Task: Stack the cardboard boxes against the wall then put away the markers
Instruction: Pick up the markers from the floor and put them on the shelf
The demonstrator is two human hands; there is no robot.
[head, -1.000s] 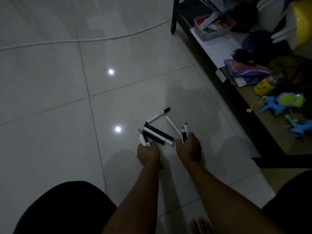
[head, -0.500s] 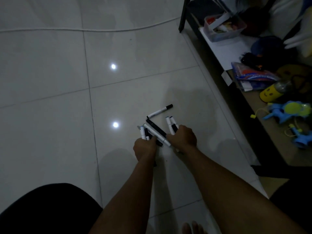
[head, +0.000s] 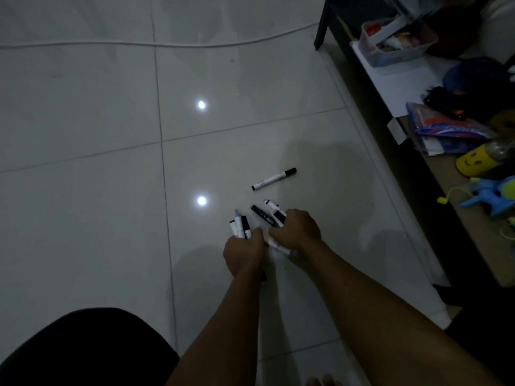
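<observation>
Both hands are low over the pale tiled floor, close together. My left hand is closed around a bunch of black and white markers whose ends stick up above the fist. My right hand grips more markers, their tips pointing up and left; a white end shows under the wrist. One white marker with a black cap lies alone on the floor just beyond my right hand. No cardboard boxes are in view.
A low dark shelf runs along the right, loaded with a clear plastic tub, white paper, a yellow bottle and blue toys. A white cable crosses the far floor. My dark-clothed knee is at lower left.
The loose markers between my hands have been gathered into my right hand, and both fists have drawn together. One marker stays on the floor.
</observation>
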